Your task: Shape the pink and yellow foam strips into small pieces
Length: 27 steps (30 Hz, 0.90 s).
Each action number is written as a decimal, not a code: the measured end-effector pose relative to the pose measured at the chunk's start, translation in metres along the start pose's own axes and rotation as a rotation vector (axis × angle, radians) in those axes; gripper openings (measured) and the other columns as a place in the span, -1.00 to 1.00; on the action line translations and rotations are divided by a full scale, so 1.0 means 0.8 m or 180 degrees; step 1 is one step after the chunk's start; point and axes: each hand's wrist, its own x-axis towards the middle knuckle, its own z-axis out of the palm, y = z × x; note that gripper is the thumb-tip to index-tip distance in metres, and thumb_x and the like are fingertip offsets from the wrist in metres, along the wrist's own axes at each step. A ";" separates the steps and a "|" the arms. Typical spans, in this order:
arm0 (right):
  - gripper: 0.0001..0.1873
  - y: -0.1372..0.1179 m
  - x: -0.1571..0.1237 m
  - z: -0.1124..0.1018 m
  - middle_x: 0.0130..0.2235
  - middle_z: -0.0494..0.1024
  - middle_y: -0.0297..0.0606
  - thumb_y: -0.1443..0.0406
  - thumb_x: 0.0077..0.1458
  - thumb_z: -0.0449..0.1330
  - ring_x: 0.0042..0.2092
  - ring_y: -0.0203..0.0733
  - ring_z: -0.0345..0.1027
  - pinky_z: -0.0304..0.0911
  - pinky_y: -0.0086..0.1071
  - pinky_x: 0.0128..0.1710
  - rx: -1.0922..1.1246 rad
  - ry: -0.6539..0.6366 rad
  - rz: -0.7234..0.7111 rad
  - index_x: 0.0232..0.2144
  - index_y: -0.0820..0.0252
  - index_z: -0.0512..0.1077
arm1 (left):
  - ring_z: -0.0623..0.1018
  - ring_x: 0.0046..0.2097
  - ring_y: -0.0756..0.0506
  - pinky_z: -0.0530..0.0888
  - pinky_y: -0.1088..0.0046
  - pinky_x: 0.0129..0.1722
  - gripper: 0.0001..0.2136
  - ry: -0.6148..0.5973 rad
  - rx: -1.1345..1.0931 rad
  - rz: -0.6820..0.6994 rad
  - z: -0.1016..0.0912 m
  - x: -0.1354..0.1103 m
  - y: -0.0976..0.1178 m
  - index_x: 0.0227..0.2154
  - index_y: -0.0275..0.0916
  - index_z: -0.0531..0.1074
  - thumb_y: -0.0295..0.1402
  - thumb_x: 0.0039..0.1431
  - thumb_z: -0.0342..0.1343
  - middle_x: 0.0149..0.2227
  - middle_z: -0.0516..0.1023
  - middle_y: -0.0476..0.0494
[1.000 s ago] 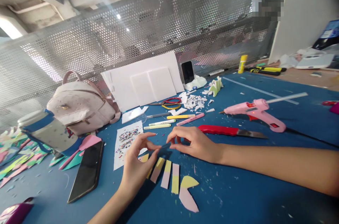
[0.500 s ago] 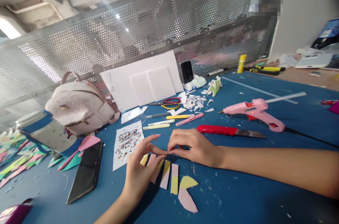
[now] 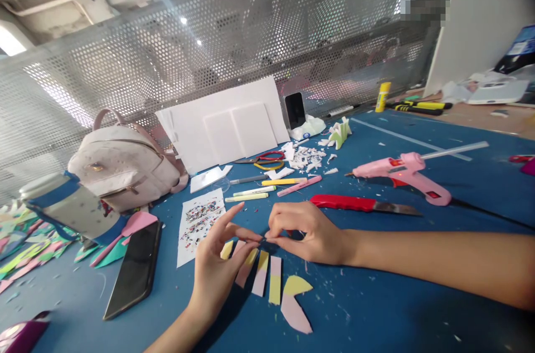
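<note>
- Head view: left hand and right hand meet fingertip to fingertip, both pinching one tiny sliver, too small to identify.
- Pink-and-yellow strips lie just beneath the pinch; red knife just beyond it.

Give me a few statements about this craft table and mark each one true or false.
1. The glue gun is pink. True.
2. The right hand holds the knife. False: the knife lies on the table beyond it.
3. The phone lies left of the left hand. True.
4. The strips are green and blue. False: they are pink and yellow.
</note>
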 end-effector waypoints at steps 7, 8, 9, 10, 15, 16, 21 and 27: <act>-0.90 -0.001 -0.001 0.001 -0.36 0.48 -0.26 0.42 0.18 0.16 -0.34 -0.28 0.33 0.21 -0.42 -0.37 -0.0184 -0.0033 -0.0074 -0.36 0.22 0.47 | 0.65 -0.26 -0.13 0.44 0.21 0.00 -0.49 -0.0089 0.0156 0.0125 -0.001 -0.002 0.001 0.17 -0.13 0.33 -0.46 0.15 0.25 -0.36 0.68 -0.04; -0.90 -0.001 0.000 0.001 -0.36 0.48 -0.26 0.43 0.18 0.16 -0.34 -0.28 0.33 0.20 -0.42 -0.38 -0.0200 -0.0037 -0.0085 -0.36 0.22 0.47 | 0.65 -0.25 -0.13 0.44 0.21 0.00 -0.49 -0.0105 0.0170 0.0143 -0.001 -0.002 0.001 0.18 -0.12 0.33 -0.46 0.16 0.24 -0.36 0.68 -0.04; -0.90 -0.001 0.000 0.001 -0.36 0.48 -0.26 0.43 0.18 0.16 -0.34 -0.28 0.33 0.20 -0.42 -0.38 -0.0215 -0.0039 -0.0096 -0.36 0.22 0.47 | 0.65 -0.25 -0.14 0.44 0.20 0.00 -0.49 -0.0117 0.0185 0.0163 -0.001 -0.003 0.001 0.18 -0.12 0.33 -0.46 0.16 0.24 -0.36 0.68 -0.04; -0.90 -0.001 0.000 0.001 -0.37 0.48 -0.26 0.43 0.18 0.16 -0.35 -0.28 0.33 0.20 -0.42 -0.38 -0.0224 -0.0041 -0.0106 -0.36 0.22 0.47 | 0.65 -0.25 -0.14 0.44 0.20 0.01 -0.49 -0.0120 0.0204 0.0180 -0.001 -0.003 0.001 0.18 -0.12 0.33 -0.46 0.16 0.24 -0.36 0.68 -0.04; -0.90 -0.001 -0.001 0.000 -0.37 0.49 -0.26 0.42 0.18 0.16 -0.34 -0.28 0.33 0.21 -0.42 -0.38 -0.0280 -0.0063 -0.0106 -0.35 0.22 0.47 | 0.65 -0.25 -0.13 0.46 0.24 -0.02 -0.48 -0.0116 0.0260 0.0247 -0.002 -0.003 0.001 0.18 -0.10 0.33 -0.48 0.17 0.24 -0.35 0.68 -0.03; -0.91 -0.001 -0.001 0.000 -0.37 0.49 -0.26 0.42 0.18 0.17 -0.34 -0.28 0.33 0.21 -0.42 -0.38 -0.0287 -0.0062 -0.0112 -0.35 0.22 0.47 | 0.65 -0.25 -0.12 0.46 0.25 -0.03 -0.48 -0.0116 0.0270 0.0261 -0.002 -0.003 0.002 0.18 -0.08 0.33 -0.49 0.17 0.24 -0.35 0.68 -0.02; -0.91 0.000 0.001 -0.001 -0.37 0.48 -0.26 0.42 0.18 0.17 -0.34 -0.28 0.34 0.20 -0.42 -0.38 -0.0348 -0.0059 -0.0140 -0.36 0.23 0.47 | 0.64 -0.27 -0.12 0.45 0.23 0.00 -0.49 -0.0082 0.0406 0.0327 -0.003 -0.004 0.003 0.18 -0.11 0.34 -0.48 0.17 0.24 -0.35 0.69 -0.03; -0.89 -0.002 0.002 -0.001 -0.38 0.48 -0.27 0.42 0.19 0.16 -0.34 -0.28 0.33 0.19 -0.42 -0.39 -0.0384 -0.0068 -0.0177 -0.36 0.23 0.47 | 0.66 -0.27 -0.14 0.48 0.21 -0.01 -0.51 -0.0031 0.0430 0.0347 -0.002 -0.004 0.002 0.16 -0.13 0.36 -0.46 0.16 0.25 -0.36 0.69 -0.05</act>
